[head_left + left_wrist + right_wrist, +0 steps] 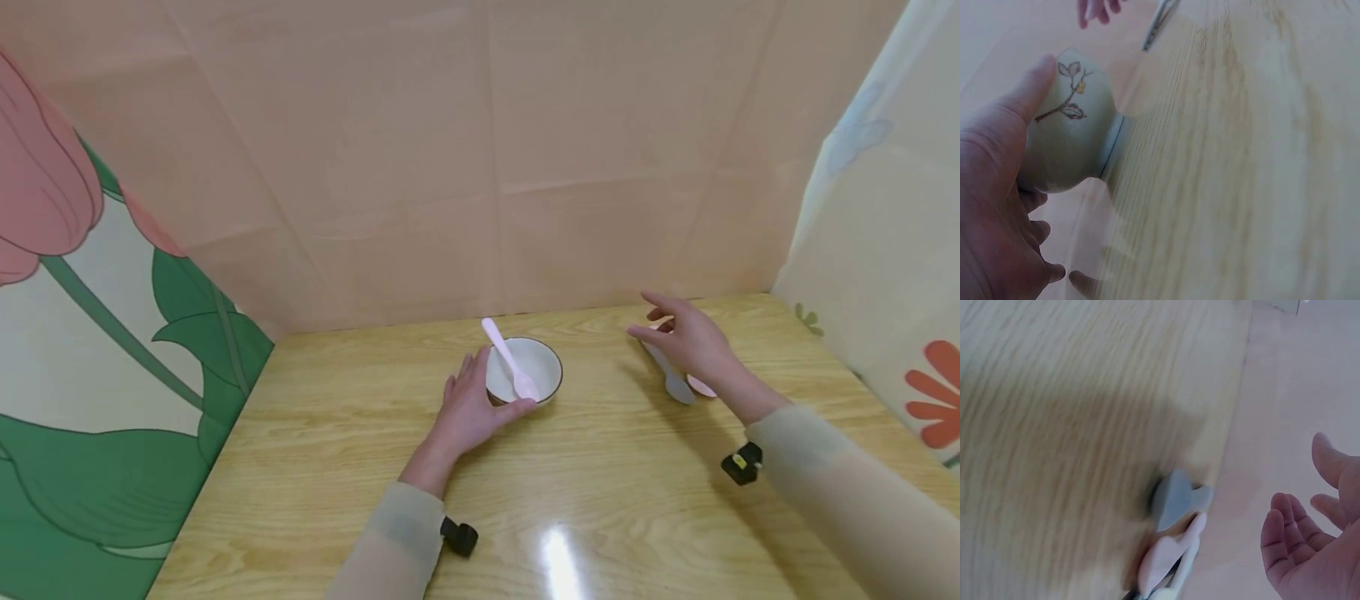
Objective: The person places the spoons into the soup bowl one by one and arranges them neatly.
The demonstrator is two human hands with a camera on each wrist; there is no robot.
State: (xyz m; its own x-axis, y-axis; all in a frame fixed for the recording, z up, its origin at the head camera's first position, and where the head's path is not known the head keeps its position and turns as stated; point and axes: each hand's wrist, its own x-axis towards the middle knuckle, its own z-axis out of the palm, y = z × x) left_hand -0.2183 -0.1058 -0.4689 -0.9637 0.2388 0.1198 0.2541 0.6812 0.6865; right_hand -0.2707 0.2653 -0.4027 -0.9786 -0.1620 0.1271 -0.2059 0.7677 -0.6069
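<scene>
My left hand (468, 408) grips a small white bowl (546, 364) by its side, thumb at the near rim and fingers round the left. A pink spoon (504, 350) leans in the bowl, its handle rising past the far rim. The left wrist view shows the outside of the bowl (1075, 150) with a painted leafy branch. Over at the right, my right hand (693, 337) hovers above the spoons with fingers loosely bent and nothing held. Beneath it lie a grey spoon (679, 390) and a pink spoon (702, 386), partly hidden by the hand.
In the right wrist view, a pale utensil (1186, 559) lies beside the pink spoon. The wooden table (322, 467) ends at a peach backdrop (375, 167) behind the bowl. Printed flower sheets hang at the left and right sides.
</scene>
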